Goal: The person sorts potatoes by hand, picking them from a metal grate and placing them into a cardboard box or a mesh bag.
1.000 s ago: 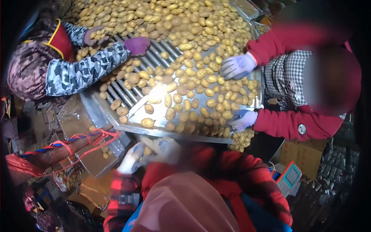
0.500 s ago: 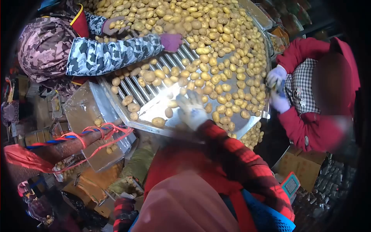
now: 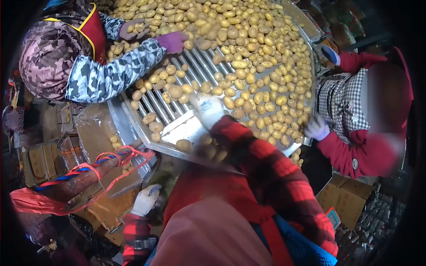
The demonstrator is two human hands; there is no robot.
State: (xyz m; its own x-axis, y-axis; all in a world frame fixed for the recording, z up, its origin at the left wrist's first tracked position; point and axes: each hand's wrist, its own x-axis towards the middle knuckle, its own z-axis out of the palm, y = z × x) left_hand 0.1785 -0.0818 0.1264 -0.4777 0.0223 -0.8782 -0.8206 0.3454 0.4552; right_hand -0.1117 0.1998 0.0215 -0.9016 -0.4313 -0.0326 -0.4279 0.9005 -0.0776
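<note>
Right hand (image 3: 205,108), gloved, reaches over potatoes (image 3: 248,88) on the roller table (image 3: 179,127); finger spread unreadable through blur. Left hand (image 3: 145,199) hangs low, grip unreadable. Advisable: lift potatoes singly, clear of co-workers' hands.

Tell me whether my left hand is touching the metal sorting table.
Apart. The head view shows the left hand well below the sorting table, with a plain gap between it and the table's near rim.

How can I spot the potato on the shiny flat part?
Find the metal table heaped with potatoes. Look at its flat near edge, below the gloved right hand. That potato rests on bare sheet; its left neighbours sit on rollers.
</note>
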